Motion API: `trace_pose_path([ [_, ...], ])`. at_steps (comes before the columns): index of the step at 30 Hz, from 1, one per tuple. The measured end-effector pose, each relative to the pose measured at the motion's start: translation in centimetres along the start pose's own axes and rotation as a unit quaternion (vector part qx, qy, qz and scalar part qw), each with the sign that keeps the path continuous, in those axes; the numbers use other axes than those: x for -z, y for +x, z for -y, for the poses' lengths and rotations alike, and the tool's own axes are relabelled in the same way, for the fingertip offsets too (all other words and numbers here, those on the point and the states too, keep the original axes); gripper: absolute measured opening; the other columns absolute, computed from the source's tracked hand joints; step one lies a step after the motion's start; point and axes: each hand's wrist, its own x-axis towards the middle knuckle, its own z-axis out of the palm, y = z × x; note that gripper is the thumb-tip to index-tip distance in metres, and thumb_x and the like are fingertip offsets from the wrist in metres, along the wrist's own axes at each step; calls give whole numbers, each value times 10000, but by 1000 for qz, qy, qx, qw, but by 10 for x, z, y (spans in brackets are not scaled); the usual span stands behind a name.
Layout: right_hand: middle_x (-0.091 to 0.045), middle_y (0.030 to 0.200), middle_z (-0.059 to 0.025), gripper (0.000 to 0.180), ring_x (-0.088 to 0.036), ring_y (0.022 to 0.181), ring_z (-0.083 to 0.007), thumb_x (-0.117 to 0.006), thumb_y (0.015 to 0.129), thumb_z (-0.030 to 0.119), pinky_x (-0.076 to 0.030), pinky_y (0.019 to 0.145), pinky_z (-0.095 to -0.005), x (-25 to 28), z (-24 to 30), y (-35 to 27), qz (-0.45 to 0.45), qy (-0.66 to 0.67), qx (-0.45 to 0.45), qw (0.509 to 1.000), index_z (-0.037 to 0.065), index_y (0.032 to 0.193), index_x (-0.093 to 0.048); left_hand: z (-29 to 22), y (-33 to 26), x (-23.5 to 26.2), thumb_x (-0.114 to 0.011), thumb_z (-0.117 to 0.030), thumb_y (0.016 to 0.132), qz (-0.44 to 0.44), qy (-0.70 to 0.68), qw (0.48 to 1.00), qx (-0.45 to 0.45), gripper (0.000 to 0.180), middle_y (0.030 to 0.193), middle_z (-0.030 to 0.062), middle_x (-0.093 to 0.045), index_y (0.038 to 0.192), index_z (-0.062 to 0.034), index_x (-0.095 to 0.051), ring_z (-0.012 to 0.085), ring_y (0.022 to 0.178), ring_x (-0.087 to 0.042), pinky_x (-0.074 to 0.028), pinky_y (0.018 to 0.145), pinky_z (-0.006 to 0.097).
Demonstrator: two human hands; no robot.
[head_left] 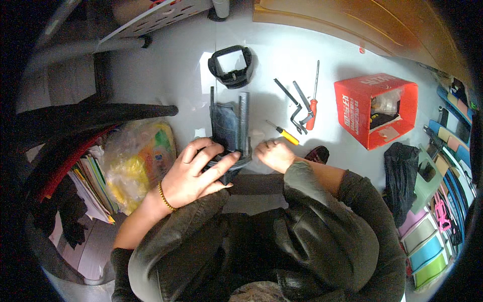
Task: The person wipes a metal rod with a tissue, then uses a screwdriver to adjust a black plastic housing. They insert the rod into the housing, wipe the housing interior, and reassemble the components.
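In front of my lap stands a dark plastic frame part with two upright bars and a dark panel between them. My left hand is closed over its near end, fingers bent across the top edge. Close by on the right is my right hand, its fingers curled in; whatever they may hold is hidden. Just beyond that hand lies a yellow-handled screwdriver. Farther out are a red-handled screwdriver and two bent black strips. A black frame with an open middle lies beyond the dark part.
An open red box with items inside lies on its side at the right, near a black bag. Colourful folders or cases line the right edge. At the left are a clear plastic bag and stacked papers. Brown furniture borders the far side.
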Motion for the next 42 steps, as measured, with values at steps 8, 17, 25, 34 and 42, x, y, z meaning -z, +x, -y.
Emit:
trace_pose_path([
  [8, -532, 1219, -143, 148, -567, 1073, -269, -672, 842, 77, -480, 863, -342, 137, -35, -21, -162, 467, -51, 868, 27, 882, -539, 2, -8, 12, -708, -475, 741, -3, 9, 999, -39, 619, 1082, 90, -547, 1256, -138, -645, 309, 1017, -531, -495, 891, 430],
  [17, -644, 1037, -108, 240, -631, 890, -152, -689, 855, 0, -506, 793, -293, 225, -19, -16, -307, 354, -133, 874, 11, 1047, -545, -15, -3, 45, -753, -413, 623, 17, -4, 997, -81, 685, 983, -6, -568, 1250, -162, -641, 178, 859, -563, -542, 633, 267],
  [25, -643, 1057, -150, 321, -655, 882, -305, -662, 739, -95, -541, 760, -374, 233, 2, -9, -342, 255, 45, 903, -13, 1049, -635, -28, 0, 64, -681, -454, 598, 30, -45, 990, -133, 696, 913, -21, -525, 1217, -136, -661, 144, 785, -539, -505, 529, 227],
  [34, -646, 1056, -150, 281, -662, 873, -293, -699, 718, 24, -562, 773, -373, 231, 5, -35, -329, 245, 150, 900, -40, 991, -677, -39, 5, 93, -669, -488, 671, 93, -135, 972, -165, 603, 832, -3, -575, 1102, -71, -719, 140, 651, -539, -483, 518, 237],
  [42, -641, 1045, -139, 231, -641, 929, -284, -687, 747, 91, -558, 787, -381, 220, 7, -43, -317, 269, 177, 892, -33, 942, -671, -41, 15, 90, -675, -550, 764, 123, -166, 960, -189, 581, 777, 10, -600, 1043, -43, -733, 133, 573, -537, -457, 459, 253],
])
